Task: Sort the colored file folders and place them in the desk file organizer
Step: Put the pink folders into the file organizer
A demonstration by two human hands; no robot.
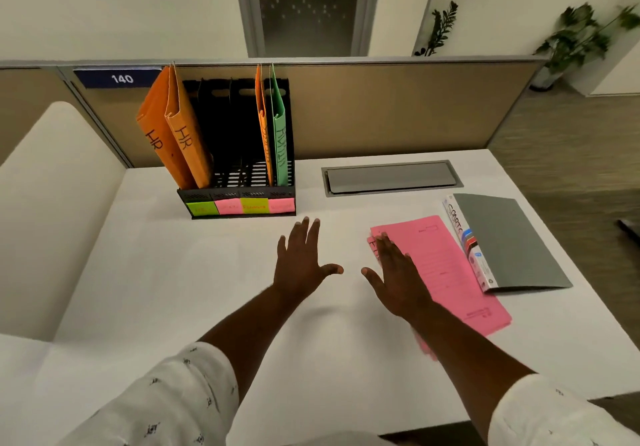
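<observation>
Both hands flat, splayed — R hand [398, 272] fingertips on pink folder [446, 265].

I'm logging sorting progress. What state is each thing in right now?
Left hand: open, empty.
Right hand: open, fingers over the pink folders' edge.
Pink folders: flat on desk, unfiled.
Grey folder: flat, closed.
HR orange folders: leaning in leftmost slot.
Green folder: upright, rightmost slot.
File organizer: middle slots look empty.
</observation>
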